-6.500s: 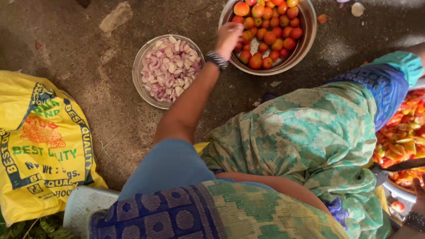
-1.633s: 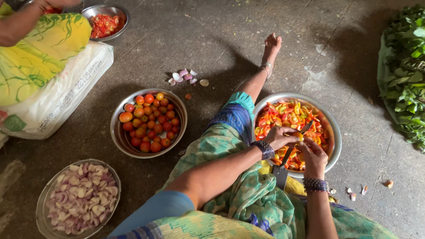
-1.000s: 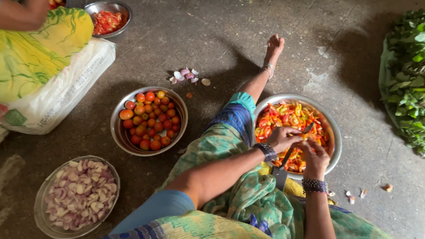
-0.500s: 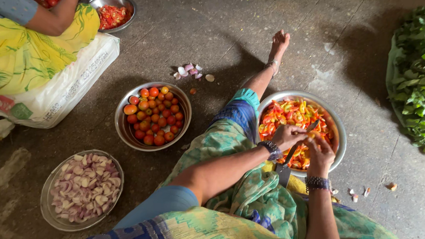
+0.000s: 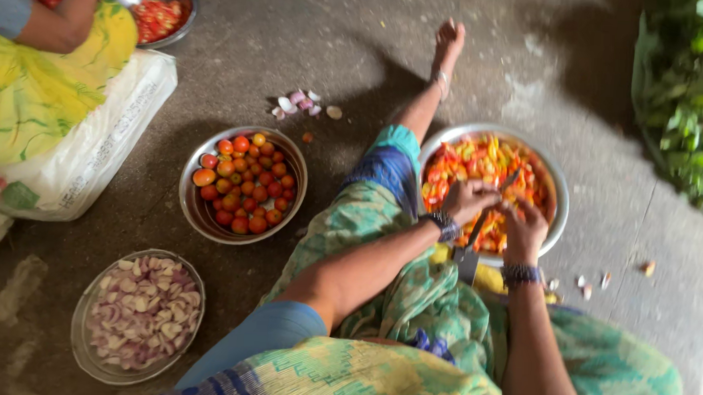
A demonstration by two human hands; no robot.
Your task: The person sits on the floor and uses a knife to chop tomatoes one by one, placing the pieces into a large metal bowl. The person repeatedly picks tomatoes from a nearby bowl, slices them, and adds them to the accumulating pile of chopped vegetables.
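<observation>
I sit on the floor with my leg stretched out. My left hand (image 5: 468,199) and my right hand (image 5: 526,227) meet over a steel bowl (image 5: 558,202) of cut red and yellow tomato pieces. Both hands close on a small tomato pressed against a dark upright blade (image 5: 473,237) between them; the tomato itself is mostly hidden by my fingers. A steel bowl (image 5: 193,210) of whole tomatoes (image 5: 244,184) stands to the left of my knee.
A bowl of sliced onion (image 5: 141,315) sits at the lower left. Onion peels (image 5: 302,103) lie on the floor. A heap of green leaves (image 5: 689,103) is at the right. Another person's arm (image 5: 52,21), a white sack (image 5: 97,156) and a bowl of cut tomato (image 5: 159,15) are at the upper left.
Several seconds ago my left hand reached into the whole tomatoes bowl; since then both hands have stayed at the blade over the cut-tomato bowl. The view has shifted slightly.
</observation>
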